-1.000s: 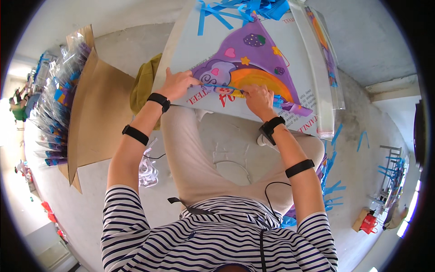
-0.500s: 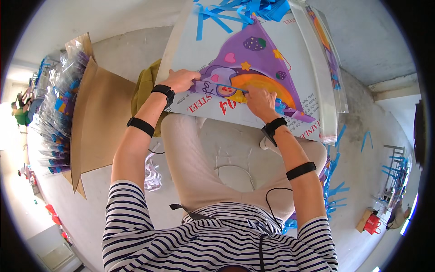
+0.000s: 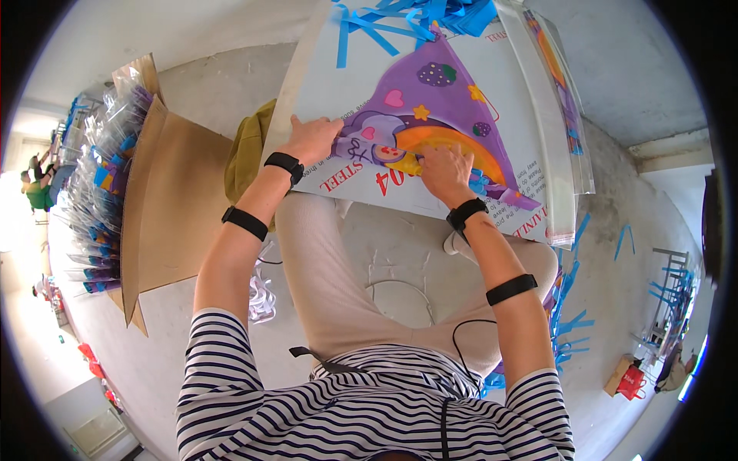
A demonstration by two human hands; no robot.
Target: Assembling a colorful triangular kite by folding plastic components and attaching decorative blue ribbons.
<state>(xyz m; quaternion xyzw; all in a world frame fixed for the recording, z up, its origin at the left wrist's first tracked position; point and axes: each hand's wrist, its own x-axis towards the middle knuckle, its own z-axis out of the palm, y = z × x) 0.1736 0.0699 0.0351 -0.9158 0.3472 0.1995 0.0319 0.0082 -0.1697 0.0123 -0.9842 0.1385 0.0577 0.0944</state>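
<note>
A purple triangular kite (image 3: pixel 425 94) printed with hearts, stars, berries and an orange arc lies on a white board with lettering. Its lower edge is bent over toward me, and the point faces away. My left hand (image 3: pixel 310 140) is closed at the kite's left corner, thumb sticking up and the other fingertips partly hidden at the edge. On the orange and yellow part, my right hand (image 3: pixel 447 173) grips the lower edge with bent fingers; what lies beneath them is hidden. Blue ribbons (image 3: pixel 461 15) lie beyond the kite's point.
The board (image 3: pixel 315 92) rests across my knees. At its right lie long clear plastic sleeves (image 3: pixel 550 115). A cardboard box (image 3: pixel 177 200) stands at the left, beside many wrapped packs (image 3: pixel 100 184). An olive cloth (image 3: pixel 250 154) sits between box and board. Blue ribbons (image 3: pixel 573 323) hang at the right.
The thin blue strip along the edge between my hands no longer shows. My left hand has shifted slightly right, and the kite and board have moved a little rightward in view.
</note>
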